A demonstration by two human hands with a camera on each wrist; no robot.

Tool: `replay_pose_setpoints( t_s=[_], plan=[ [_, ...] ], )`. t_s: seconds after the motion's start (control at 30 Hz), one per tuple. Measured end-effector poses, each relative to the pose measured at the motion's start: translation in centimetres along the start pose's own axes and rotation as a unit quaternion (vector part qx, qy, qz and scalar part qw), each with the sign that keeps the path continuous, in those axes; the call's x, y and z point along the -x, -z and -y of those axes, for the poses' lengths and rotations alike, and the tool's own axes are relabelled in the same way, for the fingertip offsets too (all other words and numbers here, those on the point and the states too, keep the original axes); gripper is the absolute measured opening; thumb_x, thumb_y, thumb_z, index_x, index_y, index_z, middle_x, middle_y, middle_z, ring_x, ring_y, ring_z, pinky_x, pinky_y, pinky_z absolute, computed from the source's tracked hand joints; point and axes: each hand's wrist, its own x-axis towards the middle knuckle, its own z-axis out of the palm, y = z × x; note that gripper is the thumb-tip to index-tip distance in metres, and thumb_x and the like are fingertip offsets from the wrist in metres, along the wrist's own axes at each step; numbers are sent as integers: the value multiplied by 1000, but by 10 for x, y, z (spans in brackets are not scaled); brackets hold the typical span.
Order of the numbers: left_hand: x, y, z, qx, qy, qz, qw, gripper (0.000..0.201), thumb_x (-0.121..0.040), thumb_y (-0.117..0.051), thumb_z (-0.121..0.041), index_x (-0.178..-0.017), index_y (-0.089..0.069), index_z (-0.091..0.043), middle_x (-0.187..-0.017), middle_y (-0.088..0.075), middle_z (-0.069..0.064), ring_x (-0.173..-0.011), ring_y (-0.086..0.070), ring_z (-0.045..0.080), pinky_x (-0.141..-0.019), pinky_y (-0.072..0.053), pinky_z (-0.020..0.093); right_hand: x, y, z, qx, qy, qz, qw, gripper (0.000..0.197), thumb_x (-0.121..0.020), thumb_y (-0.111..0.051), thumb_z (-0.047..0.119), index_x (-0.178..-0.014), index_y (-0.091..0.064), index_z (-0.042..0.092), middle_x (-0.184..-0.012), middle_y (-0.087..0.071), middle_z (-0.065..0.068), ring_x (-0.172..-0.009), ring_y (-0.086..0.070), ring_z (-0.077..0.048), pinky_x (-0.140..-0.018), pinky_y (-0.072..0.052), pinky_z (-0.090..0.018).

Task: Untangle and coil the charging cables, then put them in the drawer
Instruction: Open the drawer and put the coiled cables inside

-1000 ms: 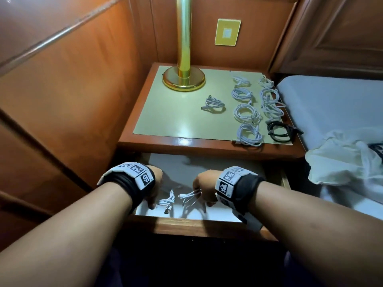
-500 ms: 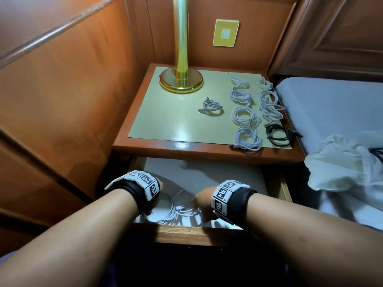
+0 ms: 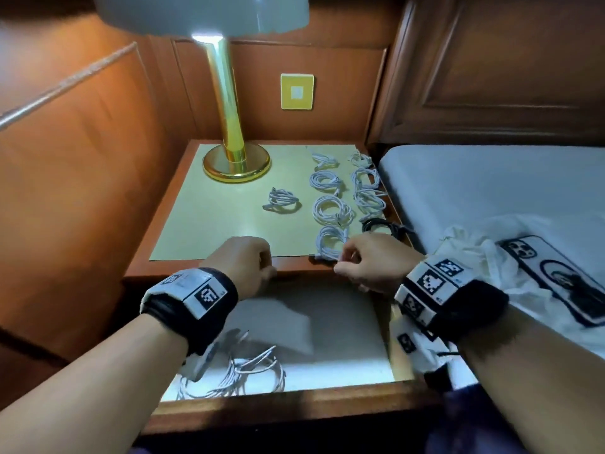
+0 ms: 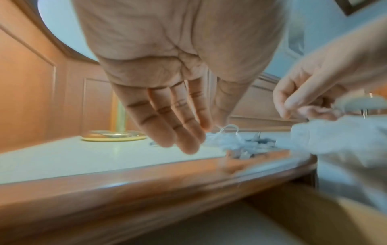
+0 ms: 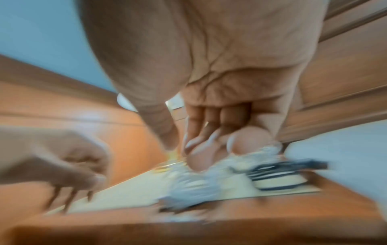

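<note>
With the left hand (image 3: pixel 244 262) empty and relaxed, the right hand (image 3: pixel 370 262), fingers curled at the nearest coiled white charging cable (image 3: pixel 330 242) on the counter (image 3: pixel 209 224), grip unconfirmed, was best closed around all loops.

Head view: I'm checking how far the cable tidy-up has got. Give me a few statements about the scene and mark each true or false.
1. The drawer is open and a white cable lies in its front left part. True.
2. Every cable on the nightstand top is white. False: a black cable lies near its front right corner.
3. The left hand holds a coil. False: its fingers are straight and hold nothing.
4. A phone lies on the white cloth on the bed. True.
</note>
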Motion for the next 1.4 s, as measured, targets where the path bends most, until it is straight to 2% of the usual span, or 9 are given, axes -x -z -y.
replay_pose_setpoints(
  t_s=[0.13,0.27,0.43,0.63,0.73,1.0,1.13,1.3,1.4],
  plan=[
    [-34,1,-51,69,17,-44,996,24,-93,-63,-39,-81,-65,-18,-88,-68,4,-81,-60,22,-69,-47,31,-3,27,-77,-82,-167,-209,960,16,-93,-59,31,-80,-60,21,-94,-68,-4,-83,-56,-22,-73,-40,-29],
    [-77,-12,-86,23,98,0,995,53,-95,-58,-50,-63,-51,-9,-60,-50,4,-54,-48,19,-47,-34,28,-23,31,-111,-115,-230,-245,935,22,-94,-59,27,-88,-69,9,-99,-71,-13,-83,-58,-30,-73,-42,-28],
    [-105,-22,-105,-52,126,54,989,48,-91,-64,-50,-67,-53,-10,-64,-53,3,-55,-49,15,-43,-34,25,-64,23,-116,-81,-232,-180,952,42,-84,-59,54,-105,-69,19,-110,-69,-3,-102,-65,-30,-97,-49,-43],
    [-106,-24,-98,-25,169,62,983,28,-82,-73,-30,-67,-58,-11,-65,-57,2,-59,-55,16,-44,-41,24,-80,10,-121,-43,-214,-127,968,14,-79,-64,27,-83,-70,16,-84,-70,-1,-77,-66,-24,-67,-49,-29],
    [-91,-22,-91,22,189,86,978,25,-78,-77,-29,-82,-72,-4,-79,-73,9,-72,-70,23,-65,-61,31,-70,10,-115,-38,-208,-103,972,18,-85,-65,23,-73,-57,12,-72,-59,-3,-60,-56,-18,-55,-43,-26],
    [-20,-20,-63,154,251,91,951,15,-77,-81,-9,-77,-72,4,-50,-64,11,-44,-62,25,-63,-62,41,-24,-3,-95,-7,-164,-22,986,32,-80,-76,37,-77,-62,8,-74,-67,-5,-64,-65,-21,-61,-54,-30],
    [13,-29,-56,192,251,120,941,13,-78,-77,0,-86,-71,8,-63,-70,21,-55,-68,32,-68,-62,53,-6,-12,-87,-1,-131,48,990,31,-80,-78,35,-86,-71,6,-87,-73,-10,-81,-70,-25,-70,-53,-32],
    [32,-52,-57,211,249,153,933,16,-80,-79,1,-79,-64,4,-69,-72,23,-65,-73,36,-68,-62,48,5,-33,-75,3,-100,138,985,28,-83,-75,25,-59,-62,17,-55,-60,5,-53,-54,-11,-54,-41,-19],
    [27,-70,-60,171,244,157,942,18,-77,-82,-7,-83,-68,2,-76,-75,20,-71,-75,34,-72,-63,49,-2,-49,-68,40,-84,186,978,31,-84,-73,23,-58,-57,17,-56,-57,3,-53,-51,-13,-51,-39,-19]
  ],
)
